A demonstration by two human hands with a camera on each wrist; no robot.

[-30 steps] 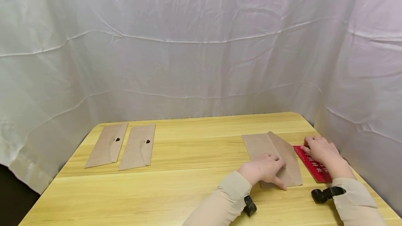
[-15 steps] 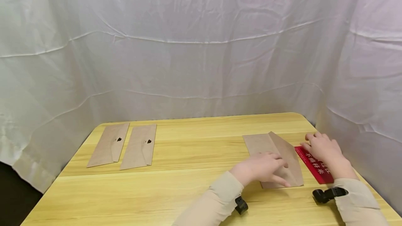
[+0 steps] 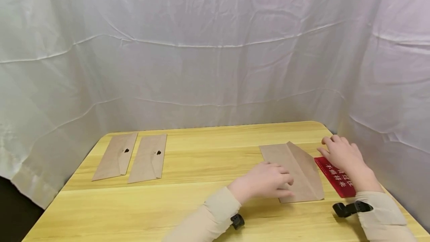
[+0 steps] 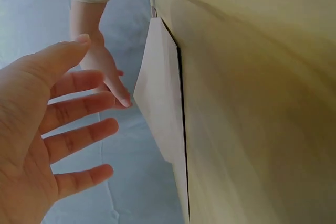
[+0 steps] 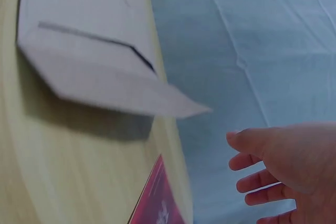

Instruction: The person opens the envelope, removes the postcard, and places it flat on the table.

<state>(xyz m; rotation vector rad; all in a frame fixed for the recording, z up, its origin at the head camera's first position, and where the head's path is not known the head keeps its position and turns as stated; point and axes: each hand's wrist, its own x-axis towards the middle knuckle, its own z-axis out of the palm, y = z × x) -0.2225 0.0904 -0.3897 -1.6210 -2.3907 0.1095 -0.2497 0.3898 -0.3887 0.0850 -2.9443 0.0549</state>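
A brown kraft-paper envelope [image 3: 304,174] lies on the table's right side, its pointed flap [image 5: 105,82] unfolded to the right and raised off the surface in the right wrist view. My left hand [image 3: 263,181] hovers at the envelope's near-left part; in the left wrist view its fingers [image 4: 79,140] are spread and hold nothing. Just right of the flap is a red card [image 3: 336,180] with white characters, partly hidden by my right hand [image 3: 344,158]. That hand is above the card, fingers loosely bent and apart from it in the right wrist view.
Two closed brown envelopes [image 3: 114,156] [image 3: 147,158], each with a small black mark, lie side by side at the table's left. The wooden table [image 3: 208,163] is bordered by a pale curtain [image 3: 215,66] at the back and sides.
My left hand has drawn back leftward off the flap and over the envelope's left part. My right hand has risen slightly from the red card's far end. Envelope and card look unmoved.
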